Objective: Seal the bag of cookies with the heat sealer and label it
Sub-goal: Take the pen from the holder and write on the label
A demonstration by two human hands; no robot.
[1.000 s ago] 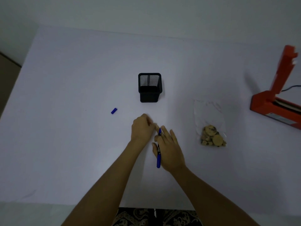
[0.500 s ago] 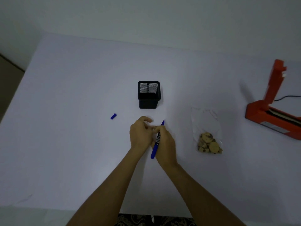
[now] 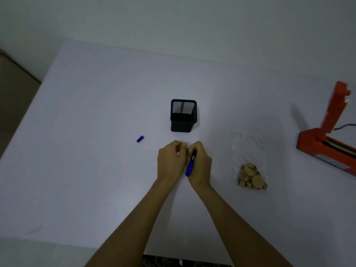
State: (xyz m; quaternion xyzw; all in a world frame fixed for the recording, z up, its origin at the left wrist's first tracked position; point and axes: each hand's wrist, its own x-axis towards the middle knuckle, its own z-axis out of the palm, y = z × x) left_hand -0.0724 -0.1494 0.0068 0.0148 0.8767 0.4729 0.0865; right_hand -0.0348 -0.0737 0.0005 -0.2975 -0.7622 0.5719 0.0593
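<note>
A clear plastic bag of cookies (image 3: 250, 170) lies flat on the white table (image 3: 96, 170), right of my hands. The orange heat sealer (image 3: 331, 139) stands at the right edge with its arm raised. My right hand (image 3: 200, 166) grips a blue pen (image 3: 191, 164), its tip pointing away from me. My left hand (image 3: 170, 160) is curled beside it, fingertips touching the right hand's fingers; something small and pale seems pinched there, too hidden to name. The pen's blue cap (image 3: 140, 139) lies to the left.
A black mesh pen holder (image 3: 183, 115) stands just beyond my hands. A black cable (image 3: 344, 126) runs from the sealer off the right edge. The table's left edge drops to a brown floor.
My right hand has curled from lying flat into a fist around the pen, and both hands have drawn together. The camera has tilted, shifting the scene lower in view.
</note>
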